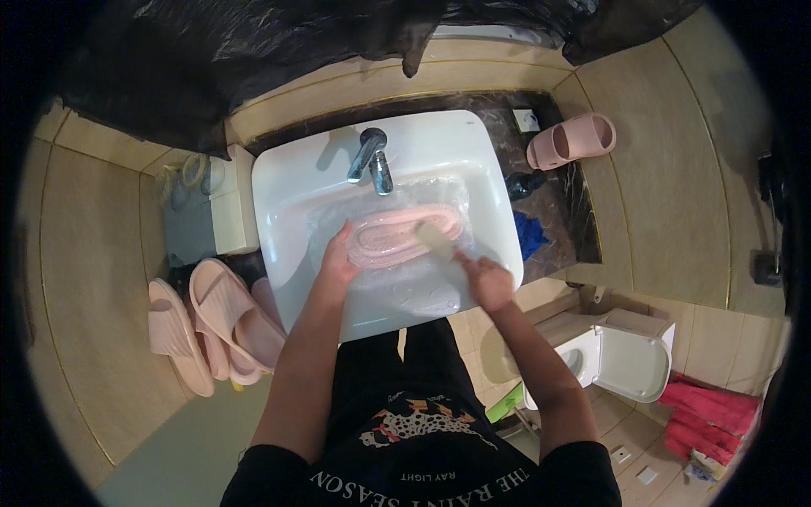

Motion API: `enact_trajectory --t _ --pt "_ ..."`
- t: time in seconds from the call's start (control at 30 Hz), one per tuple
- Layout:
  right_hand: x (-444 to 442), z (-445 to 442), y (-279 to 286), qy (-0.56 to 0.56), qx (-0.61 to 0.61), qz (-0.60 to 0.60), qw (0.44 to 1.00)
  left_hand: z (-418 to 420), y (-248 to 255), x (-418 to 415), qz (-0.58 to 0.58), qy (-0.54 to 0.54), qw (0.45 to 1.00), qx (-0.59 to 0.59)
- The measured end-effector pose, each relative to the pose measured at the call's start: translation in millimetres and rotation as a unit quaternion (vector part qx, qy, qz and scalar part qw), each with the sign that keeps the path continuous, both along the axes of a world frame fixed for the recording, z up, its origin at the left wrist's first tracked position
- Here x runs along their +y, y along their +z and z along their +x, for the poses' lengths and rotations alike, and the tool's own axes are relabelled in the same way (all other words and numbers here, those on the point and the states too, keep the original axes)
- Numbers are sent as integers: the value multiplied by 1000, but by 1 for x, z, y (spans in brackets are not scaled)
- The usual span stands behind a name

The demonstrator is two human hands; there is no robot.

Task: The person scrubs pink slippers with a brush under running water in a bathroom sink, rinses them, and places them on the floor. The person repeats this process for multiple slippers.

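Note:
A pink slipper [386,239] lies sole up over the soapy water in the white washbasin [279,190]. My left hand [341,253] holds its left end, the thumb along the rim. In my right hand [488,279] is a pale brush [434,239], blurred, whose head is over the right part of the sole. Whether the bristles touch the sole cannot be told. The chrome faucet [374,161] stands behind the slipper, at the back of the basin.
Several pink slippers [180,336] lean left of the basin near a white box [231,209]. On the dark stone counter [564,222] to the right are another pink slipper [570,141], a dark bottle [523,185] and a blue cloth [530,237]. A toilet [633,364] stands lower right.

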State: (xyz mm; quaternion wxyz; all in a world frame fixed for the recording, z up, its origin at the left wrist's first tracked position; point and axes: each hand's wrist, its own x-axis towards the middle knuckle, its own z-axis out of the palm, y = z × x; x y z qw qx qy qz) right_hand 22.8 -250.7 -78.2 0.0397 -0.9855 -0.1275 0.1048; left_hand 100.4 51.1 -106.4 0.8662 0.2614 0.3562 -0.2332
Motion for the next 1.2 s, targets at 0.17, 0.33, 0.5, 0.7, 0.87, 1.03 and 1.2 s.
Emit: enact_trajectory --t 0.17,0.33,0.5,0.7,0.87,1.03,1.2 --pt "4 25 1 -148 19 -41 988 -4 -52 10 -36 4 998 -44" --pt "107 23 8 -131 51 74 987 -11 -66 11 -27 5 995 -92" --pt "156 8 15 -12 48 151 987 -3 10 -2 41 74 996 29" --pt "103 24 14 9 81 36 996 -10 -22 11 -130 73 988 -32" --pt "56 53 6 -157 85 -11 984 -10 -38 10 -119 52 990 -54" --pt "144 32 16 -91 77 94 988 -7 -39 9 -62 54 996 -41" --pt "144 4 25 22 66 109 992 -5 -9 7 -27 65 997 38"
